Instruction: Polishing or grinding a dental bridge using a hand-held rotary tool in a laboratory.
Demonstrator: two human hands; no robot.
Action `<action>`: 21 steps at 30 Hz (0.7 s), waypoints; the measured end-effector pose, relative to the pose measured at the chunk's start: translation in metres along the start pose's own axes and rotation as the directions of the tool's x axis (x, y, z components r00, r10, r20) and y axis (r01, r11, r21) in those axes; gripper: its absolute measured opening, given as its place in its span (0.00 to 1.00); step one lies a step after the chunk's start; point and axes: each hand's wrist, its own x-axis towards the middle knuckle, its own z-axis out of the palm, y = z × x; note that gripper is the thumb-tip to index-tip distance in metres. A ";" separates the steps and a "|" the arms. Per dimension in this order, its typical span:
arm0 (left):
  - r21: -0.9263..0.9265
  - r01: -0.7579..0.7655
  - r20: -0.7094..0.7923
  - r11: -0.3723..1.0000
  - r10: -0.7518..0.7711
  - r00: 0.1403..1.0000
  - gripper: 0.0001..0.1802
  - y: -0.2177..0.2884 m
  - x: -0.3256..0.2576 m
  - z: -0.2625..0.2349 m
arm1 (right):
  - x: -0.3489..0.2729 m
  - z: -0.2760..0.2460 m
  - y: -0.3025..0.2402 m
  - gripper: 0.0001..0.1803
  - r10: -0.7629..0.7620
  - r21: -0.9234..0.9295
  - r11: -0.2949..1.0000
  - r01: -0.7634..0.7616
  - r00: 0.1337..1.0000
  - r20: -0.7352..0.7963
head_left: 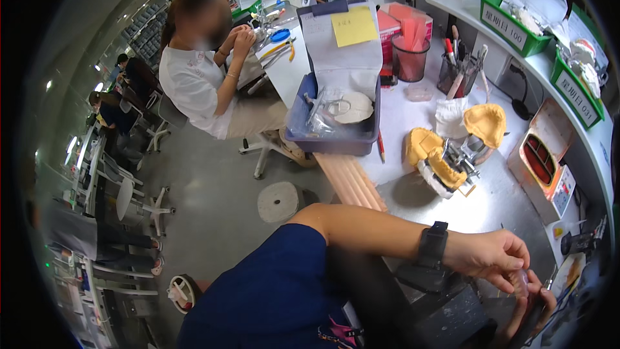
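Observation:
My left hand [494,260], a dark watch on its wrist, reaches over to the lower right of the bench. Its thumb and fingers pinch a small, translucent pinkish piece [520,282], whose exact kind I cannot make out. From below, the fingers of my right hand [541,302] close round the same piece; the rest of that hand is partly cut off by the dark rim. Farther back stand yellow dental casts [445,169] on a metal articulator [466,157], with another yellow cast [484,126] tipped up behind.
An open purple box [300,130] holds a pale disc and bags, beside a ribbed wooden board [349,184]. Behind are a mesh cup of pink sheets [411,58], a pen holder [445,77] and green trays [516,32]. A wax heater [541,161] stands right. A co-worker [197,84] sits far left.

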 end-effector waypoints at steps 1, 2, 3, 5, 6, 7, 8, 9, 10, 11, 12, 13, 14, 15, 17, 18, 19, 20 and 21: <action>-0.097 -0.002 0.069 0.995 0.009 0.998 0.11 0.002 -0.001 0.001 | 0.000 -0.003 0.001 0.19 -0.016 0.031 0.999 0.017 0.999 -0.028; -0.070 0.013 0.051 0.997 -0.009 0.999 0.11 0.003 -0.001 0.002 | 0.000 -0.005 0.002 0.20 -0.032 0.061 0.998 0.035 0.998 -0.054; -0.120 0.024 0.088 0.993 -0.014 0.996 0.12 0.005 -0.003 0.004 | 0.001 -0.005 0.002 0.23 -0.031 0.099 0.994 0.037 0.998 -0.061; -0.161 0.038 0.121 0.986 -0.018 0.993 0.13 0.008 -0.006 0.009 | 0.003 -0.005 0.001 0.24 -0.016 0.153 0.988 0.022 0.999 -0.040; -0.163 0.043 0.124 0.986 -0.023 0.992 0.13 0.009 -0.008 0.011 | 0.002 -0.002 0.001 0.25 0.013 0.204 0.979 -0.009 1.000 -0.017; 0.051 0.017 0.072 0.999 -0.021 0.997 0.13 0.011 -0.010 0.012 | 0.003 -0.001 0.000 0.23 0.108 0.222 0.970 -0.102 0.994 -0.017; 0.258 0.037 0.034 0.966 -0.047 0.998 0.12 0.011 -0.012 0.014 | 0.002 0.006 0.001 0.23 0.108 0.327 0.943 -0.058 0.985 -0.135; 0.316 -0.010 0.016 0.949 0.006 1.000 0.12 0.012 -0.014 0.013 | 0.004 0.007 0.002 0.24 -0.037 0.373 0.924 0.085 0.990 -0.136; 0.367 -0.070 0.029 0.928 0.064 0.998 0.12 0.014 -0.015 0.009 | 0.001 0.014 0.003 0.24 0.055 0.300 0.954 0.020 0.969 -0.239; 0.532 -0.140 0.077 0.835 0.117 0.990 0.13 0.016 -0.016 0.005 | 0.001 0.012 0.004 0.23 0.045 0.273 0.962 0.020 0.972 -0.232; 0.503 -0.098 0.031 0.859 0.096 0.995 0.12 0.015 -0.018 0.004 | -0.001 0.014 0.006 0.22 0.105 0.314 0.949 -0.018 0.960 -0.261; 0.586 -0.059 0.018 0.808 0.060 0.998 0.11 0.014 -0.018 0.004 | -0.002 0.011 0.006 0.21 0.085 0.355 0.935 0.012 0.963 -0.257; 0.670 -0.143 0.074 0.728 0.126 0.989 0.11 0.014 -0.018 0.006 | -0.003 0.009 0.005 0.21 0.137 0.351 0.936 -0.043 0.959 -0.248; 0.742 -0.150 0.124 0.653 0.086 0.989 0.11 0.013 -0.017 0.009 | -0.003 0.007 0.004 0.21 0.122 0.389 0.921 -0.022 0.964 -0.236; 0.647 -0.010 0.076 0.762 -0.051 0.996 0.13 0.013 -0.019 0.019 | 0.000 0.006 0.001 0.20 0.141 0.395 0.918 -0.037 0.961 -0.237; 0.627 -0.003 0.082 0.779 -0.063 0.995 0.13 0.017 -0.019 0.022 | 0.004 0.008 -0.001 0.20 0.142 0.378 0.925 -0.038 0.957 -0.251; 0.564 0.070 0.015 0.823 -0.095 0.995 0.13 0.018 -0.019 0.026 | 0.007 0.008 -0.002 0.21 0.184 0.371 0.925 -0.081 0.950 -0.253; 0.491 0.098 -0.031 0.865 -0.095 0.995 0.13 0.020 -0.018 0.027 | 0.010 0.008 -0.004 0.21 0.116 0.360 0.933 -0.014 0.958 -0.263; 0.492 0.102 -0.054 0.865 -0.086 0.995 0.12 0.020 -0.018 0.029 | 0.011 0.008 -0.007 0.21 0.117 0.315 0.949 -0.010 0.940 -0.322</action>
